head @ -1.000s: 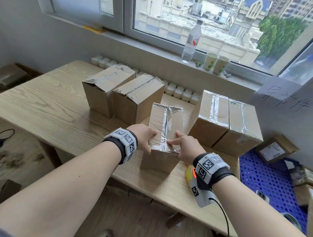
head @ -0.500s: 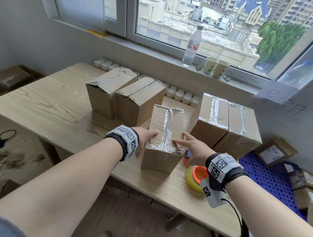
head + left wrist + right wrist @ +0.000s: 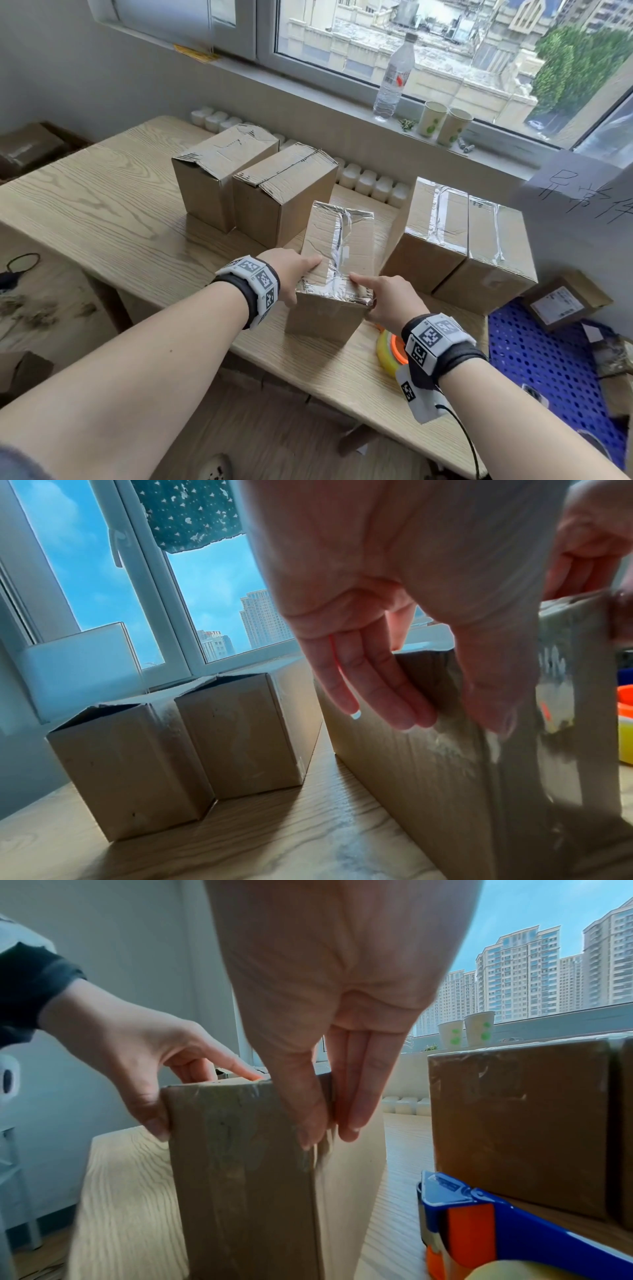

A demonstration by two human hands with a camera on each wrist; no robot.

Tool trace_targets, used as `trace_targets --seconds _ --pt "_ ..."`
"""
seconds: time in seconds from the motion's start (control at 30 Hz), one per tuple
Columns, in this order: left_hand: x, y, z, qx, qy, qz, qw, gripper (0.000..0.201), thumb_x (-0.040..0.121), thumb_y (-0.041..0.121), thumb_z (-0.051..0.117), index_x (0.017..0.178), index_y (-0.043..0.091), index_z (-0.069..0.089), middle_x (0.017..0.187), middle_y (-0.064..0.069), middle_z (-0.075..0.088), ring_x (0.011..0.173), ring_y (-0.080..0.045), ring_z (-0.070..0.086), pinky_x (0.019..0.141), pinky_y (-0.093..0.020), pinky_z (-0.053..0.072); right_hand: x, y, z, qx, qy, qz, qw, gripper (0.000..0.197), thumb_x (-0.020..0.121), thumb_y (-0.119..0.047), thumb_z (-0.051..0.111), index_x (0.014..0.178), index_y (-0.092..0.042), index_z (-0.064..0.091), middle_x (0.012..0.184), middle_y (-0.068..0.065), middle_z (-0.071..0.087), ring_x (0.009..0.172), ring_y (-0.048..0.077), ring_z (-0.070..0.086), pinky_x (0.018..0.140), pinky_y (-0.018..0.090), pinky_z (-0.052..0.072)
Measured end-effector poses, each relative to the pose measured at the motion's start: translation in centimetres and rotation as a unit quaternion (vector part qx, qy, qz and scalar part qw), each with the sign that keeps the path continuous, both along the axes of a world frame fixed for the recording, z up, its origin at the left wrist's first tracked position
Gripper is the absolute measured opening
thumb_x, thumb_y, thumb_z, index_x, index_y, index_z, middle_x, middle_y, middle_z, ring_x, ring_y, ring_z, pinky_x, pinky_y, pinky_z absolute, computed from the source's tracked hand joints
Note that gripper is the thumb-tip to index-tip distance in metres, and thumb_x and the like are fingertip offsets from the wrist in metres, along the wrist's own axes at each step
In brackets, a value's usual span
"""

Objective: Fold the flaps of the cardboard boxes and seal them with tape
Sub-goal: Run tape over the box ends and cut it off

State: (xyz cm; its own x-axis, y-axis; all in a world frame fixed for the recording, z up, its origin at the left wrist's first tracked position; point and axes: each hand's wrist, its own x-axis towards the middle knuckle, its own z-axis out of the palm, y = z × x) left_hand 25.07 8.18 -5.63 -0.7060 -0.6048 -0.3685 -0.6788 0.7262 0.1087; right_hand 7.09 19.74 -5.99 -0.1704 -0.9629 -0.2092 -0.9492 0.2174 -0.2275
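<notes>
- On the wooden table (image 3: 102, 219), near its front edge, stands the middle box (image 3: 337, 246), its top sealed with shiny tape (image 3: 334, 245).
- Just right of that box, partly hidden behind the right wrist, lies a tape dispenser (image 3: 514, 1231) with a yellowish roll.
- Along the windowsill (image 3: 308, 92) stand one clear bottle (image 3: 394, 77) and two paper cups (image 3: 445, 123); a row of small white containers (image 3: 370, 181) lines the table's back edge.
- Five boxes in all: two untaped boxes (image 3: 253, 185) side by side at back left, two taped boxes (image 3: 469, 236) touching at right, and the middle one.
- The left hand (image 3: 291, 270) holds the box's near left corner, fingers straight and together, flat against the left wall, index finger lying on top.
- The right hand (image 3: 390, 298) holds the near right corner: fingers straight down the right wall, thumb on the front face, index finger resting on the taped top edge.
</notes>
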Motion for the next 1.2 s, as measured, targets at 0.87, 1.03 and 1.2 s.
trace_targets --seconds 0.87,1.03,1.2 --pt "-0.3 -0.3 -0.6 0.097 0.087 0.173 0.976 0.085 0.092 0.065 0.03 0.151 0.009 0.005 0.13 -0.013 0.057 0.112 -0.027 0.058 0.091 -0.034 0.045 -2.4 -1.4 1.2 0.036 -0.165 -0.082 0.982 0.083 0.084 -0.048 0.065 0.15 -0.03 0.018 0.118 0.007 0.064 0.113 0.018 0.057 0.095 0.03 0.046" --pt "-0.7 -1.7 -1.2 0.112 0.081 0.187 0.973 0.068 0.097 0.057 0.022 0.139 0.006 0.036 0.138 -0.016 0.049 0.123 -0.031 0.049 0.097 -0.035 0.04 -1.9 -3.2 -0.1 0.058 -0.14 -0.139 0.979 0.063 0.092 -0.045 0.053 0.144 -0.012 0.037 0.132 0.008 0.056 0.118 0.022 0.054 0.1 0.033 0.043" --pt "-1.0 -3.0 -2.0 0.16 0.088 0.199 0.963 0.061 0.098 0.055 0.023 0.132 0.007 0.042 0.123 -0.016 0.058 0.102 -0.032 0.062 0.078 -0.03 0.046 -0.3 -4.8 -1.1 0.043 -0.188 -0.197 0.961 0.051 0.08 -0.05 0.066 0.118 -0.018 0.058 0.113 0.001 0.065 0.098 0.018 0.06 0.078 0.029 0.053"
